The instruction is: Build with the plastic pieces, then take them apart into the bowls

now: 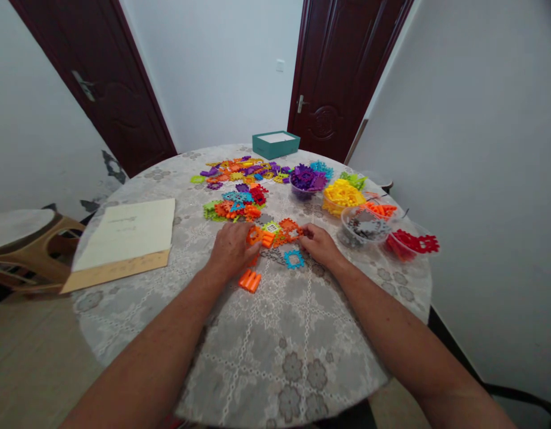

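My left hand (231, 245) is closed at the edge of an orange building piece (254, 235), thumb and fingers around its near side. My right hand (320, 245) pinches the right edge of an orange-red notched piece (289, 230). Between my hands lie a ribbed orange piece (268, 239) and a lime-green piece (271, 227) with a white patch. Nearer to me, a blue square frame piece (294, 259) lies flat on the table, and another ribbed orange piece (249, 280) rests by my left wrist. Part of the left piece is hidden under my fingers.
Beyond my hands are a small mixed pile (234, 204) and a larger one (246, 170). Along the right stand bowls of purple (307, 180), yellow (344, 195), grey (367, 225) and red pieces (411, 244). A teal box (276, 145) stands behind; a paper folder (125, 232) lies left.
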Tool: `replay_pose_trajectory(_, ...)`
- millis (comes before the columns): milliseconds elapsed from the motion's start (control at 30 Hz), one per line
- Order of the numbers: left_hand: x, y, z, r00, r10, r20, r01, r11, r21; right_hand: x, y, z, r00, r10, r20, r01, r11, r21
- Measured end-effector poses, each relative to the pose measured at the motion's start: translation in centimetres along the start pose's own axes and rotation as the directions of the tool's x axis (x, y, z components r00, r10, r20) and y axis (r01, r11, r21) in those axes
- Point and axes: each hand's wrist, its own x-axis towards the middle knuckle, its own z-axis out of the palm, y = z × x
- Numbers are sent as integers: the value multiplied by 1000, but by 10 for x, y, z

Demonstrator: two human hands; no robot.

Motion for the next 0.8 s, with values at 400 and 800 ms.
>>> replay_pose_trajectory(400, 4, -30, 2, 985, -163, -53, 166, 985, 49, -4, -9, -4, 998, 36, 42, -38, 999, 34)
replay_pose_trajectory(800, 2, -29, -1, 975, -222, 4, 222, 975, 22, -2, -7, -1, 999, -35, 25, 38, 991, -125)
